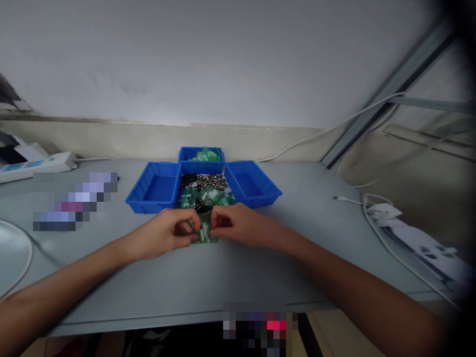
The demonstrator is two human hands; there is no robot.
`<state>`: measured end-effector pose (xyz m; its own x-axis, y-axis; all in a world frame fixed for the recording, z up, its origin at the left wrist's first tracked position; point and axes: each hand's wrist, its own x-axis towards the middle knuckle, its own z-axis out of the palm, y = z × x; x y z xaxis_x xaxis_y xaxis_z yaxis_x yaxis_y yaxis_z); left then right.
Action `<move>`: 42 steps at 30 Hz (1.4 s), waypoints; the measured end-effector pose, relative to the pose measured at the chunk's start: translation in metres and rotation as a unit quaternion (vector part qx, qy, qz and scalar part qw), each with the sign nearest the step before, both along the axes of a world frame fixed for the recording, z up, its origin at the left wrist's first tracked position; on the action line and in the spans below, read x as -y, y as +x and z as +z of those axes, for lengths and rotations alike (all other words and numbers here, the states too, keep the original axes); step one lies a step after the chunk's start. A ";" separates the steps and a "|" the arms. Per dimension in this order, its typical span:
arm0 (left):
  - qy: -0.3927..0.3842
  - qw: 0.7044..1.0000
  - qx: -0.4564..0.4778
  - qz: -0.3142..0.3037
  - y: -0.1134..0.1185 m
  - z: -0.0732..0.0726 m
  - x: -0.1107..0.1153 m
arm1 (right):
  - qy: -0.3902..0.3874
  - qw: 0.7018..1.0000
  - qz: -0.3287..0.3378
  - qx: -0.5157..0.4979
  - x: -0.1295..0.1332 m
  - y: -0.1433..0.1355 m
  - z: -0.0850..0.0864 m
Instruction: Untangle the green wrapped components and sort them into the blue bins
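Observation:
A small green plastic bag [205, 232] with white marks is pinched at both sides, just above the near part of the table. My left hand [169, 230] is closed on its left edge, thumb against fingers. On the right edge, my right hand [234, 224] grips it the same way. Right behind the hands lies a pile of green plastic bags [211, 194], with small metal pieces [210, 182] heaped beyond them. What is inside the held bag is too small to make out.
Blue trays flank the pile: a left tray [154, 204], a right tray [256, 201] and a back tray [201, 165] holding green bags. A power strip [48, 164] stands far left; another white strip [416, 240] and cables lie right. A wall rises behind the grey table [148, 292].

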<state>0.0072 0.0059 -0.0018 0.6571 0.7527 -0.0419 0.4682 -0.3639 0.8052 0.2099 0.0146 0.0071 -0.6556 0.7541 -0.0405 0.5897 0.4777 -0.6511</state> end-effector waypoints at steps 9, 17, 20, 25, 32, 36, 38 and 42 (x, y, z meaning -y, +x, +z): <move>0.118 0.992 0.052 -0.002 0.001 0.004 0.005 | -0.030 0.999 0.016 -0.003 0.004 -0.001 0.005; 0.155 0.987 0.011 -0.040 -0.001 0.009 0.011 | -0.050 0.998 0.020 -0.025 0.001 0.002 0.006; 0.151 0.988 0.027 -0.002 -0.001 0.006 0.007 | -0.064 0.997 0.040 -0.021 0.000 0.002 0.005; 0.097 0.990 0.040 0.093 -0.001 0.004 0.001 | -0.071 0.994 0.078 -0.029 0.001 0.002 0.010; 0.045 0.999 -0.010 0.024 -0.002 0.005 0.001 | -0.056 0.997 0.042 -0.031 -0.002 0.005 0.008; 0.084 0.996 -0.005 0.038 -0.002 0.004 0.000 | -0.060 0.998 0.021 -0.021 -0.003 0.006 0.007; 0.043 0.998 0.006 0.052 -0.002 0.004 0.001 | -0.090 0.995 0.017 -0.038 -0.004 0.006 0.008; -0.036 0.995 0.047 0.079 -0.003 0.007 0.002 | -0.149 0.983 0.009 -0.106 -0.006 0.006 0.009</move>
